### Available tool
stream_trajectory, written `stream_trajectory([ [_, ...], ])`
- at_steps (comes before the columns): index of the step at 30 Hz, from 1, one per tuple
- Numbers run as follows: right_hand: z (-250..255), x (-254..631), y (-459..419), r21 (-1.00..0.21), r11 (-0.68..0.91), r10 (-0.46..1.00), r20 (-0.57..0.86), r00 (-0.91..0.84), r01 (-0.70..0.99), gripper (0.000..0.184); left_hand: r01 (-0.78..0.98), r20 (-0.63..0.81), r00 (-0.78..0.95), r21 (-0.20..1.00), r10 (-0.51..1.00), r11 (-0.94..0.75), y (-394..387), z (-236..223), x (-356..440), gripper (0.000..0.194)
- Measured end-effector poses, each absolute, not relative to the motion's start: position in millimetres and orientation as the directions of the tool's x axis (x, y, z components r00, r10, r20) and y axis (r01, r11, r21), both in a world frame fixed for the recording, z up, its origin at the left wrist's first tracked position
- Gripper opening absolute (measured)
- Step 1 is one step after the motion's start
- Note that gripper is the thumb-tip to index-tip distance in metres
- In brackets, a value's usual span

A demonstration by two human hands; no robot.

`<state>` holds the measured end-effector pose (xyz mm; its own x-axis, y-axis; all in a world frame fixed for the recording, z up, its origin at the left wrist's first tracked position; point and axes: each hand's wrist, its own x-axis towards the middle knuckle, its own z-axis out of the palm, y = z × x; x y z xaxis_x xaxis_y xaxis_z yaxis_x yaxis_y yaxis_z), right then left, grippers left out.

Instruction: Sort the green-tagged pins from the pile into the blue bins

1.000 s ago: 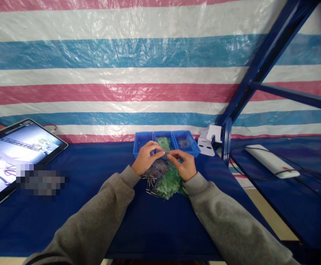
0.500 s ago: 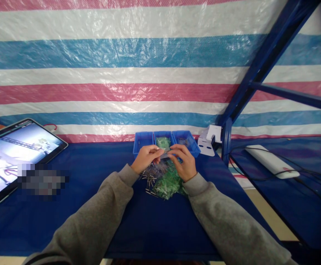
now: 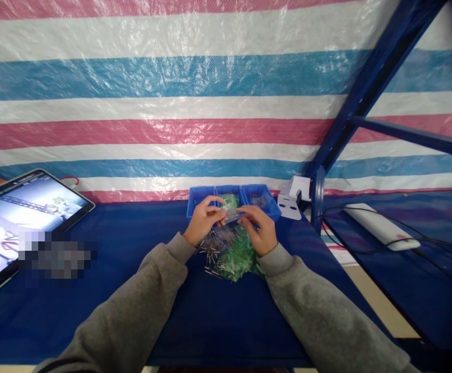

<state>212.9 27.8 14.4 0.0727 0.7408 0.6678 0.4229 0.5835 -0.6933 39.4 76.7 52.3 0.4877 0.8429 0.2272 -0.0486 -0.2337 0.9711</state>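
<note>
Nearest me on the tabletop (image 3: 210,321): green plastic bits (image 3: 236,263) and loose metal pins (image 3: 210,252), so I'd guess plenty's left. Above them the left hand (image 3: 203,221) looks pinched on a small clear piece (image 3: 232,213); the right hand (image 3: 263,231) is part-open at its edge. Behind, 3 blue bins (image 3: 189,211); can't tell if anything there's finished.

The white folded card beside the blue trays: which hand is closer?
Right. The right hand is left of the white folded card, on its near side; the left hand is farther left.
</note>
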Motion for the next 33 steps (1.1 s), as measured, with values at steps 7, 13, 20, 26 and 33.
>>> stream_trajectory([
  [7,18.2,212.4,28.6,-0.615,0.593,0.699,0.713,0.046,0.519,0.013,0.112,0.314,0.49,0.903,0.813,-0.415,73.4,55.2,40.4,0.03],
  [13,19.4,211.5,29.1,-0.669,0.566,0.738,0.672,0.066,0.482,0.015,0.235,0.406,0.544,0.766,0.734,-0.598,72.2,57.9,38.4,0.025],
  [20,14.8,210.7,32.7,-0.703,0.537,0.784,0.62,0.034,0.466,0.015,0.254,0.424,0.488,0.768,0.763,-0.588,72.0,57.3,37.2,0.021],
  [26,14.5,212.5,32.3,-0.7,0.491,0.806,0.591,0.035,0.519,0.022,0.227,0.369,0.53,0.805,0.763,-0.548,72.4,55.5,37.7,0.027],
  [33,14.1,213.4,30.3,-0.748,0.497,0.817,0.574,0.052,0.441,0.023,0.082,0.308,0.488,0.915,0.817,-0.394,74.2,51.4,38.8,0.031],
])
